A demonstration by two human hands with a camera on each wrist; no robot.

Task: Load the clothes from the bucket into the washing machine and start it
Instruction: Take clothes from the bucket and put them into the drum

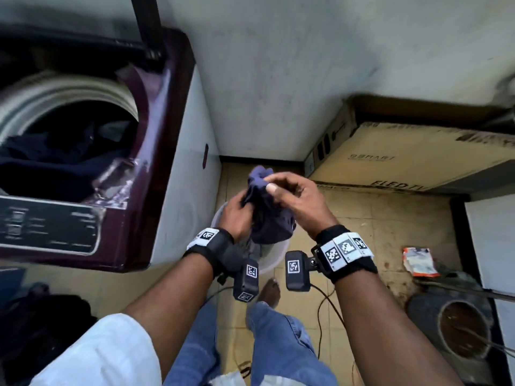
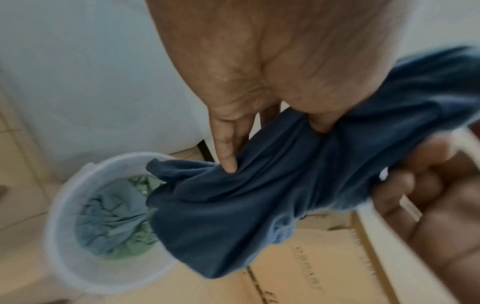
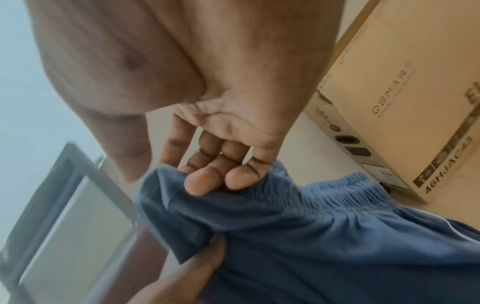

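Observation:
A dark blue garment with an elastic waistband hangs bunched between both hands above the white bucket. My left hand grips its left side, thumb pressed into the cloth. My right hand pinches its top edge between thumb and curled fingers. In the left wrist view the bucket still holds light blue and green clothes. The top-loading washing machine stands at the left, lid up, dark clothes lying in its drum.
A large cardboard box lies on the floor at the right, against the wall. A round dark pot and a torn packet sit on the tiled floor further right. Cables trail by my feet.

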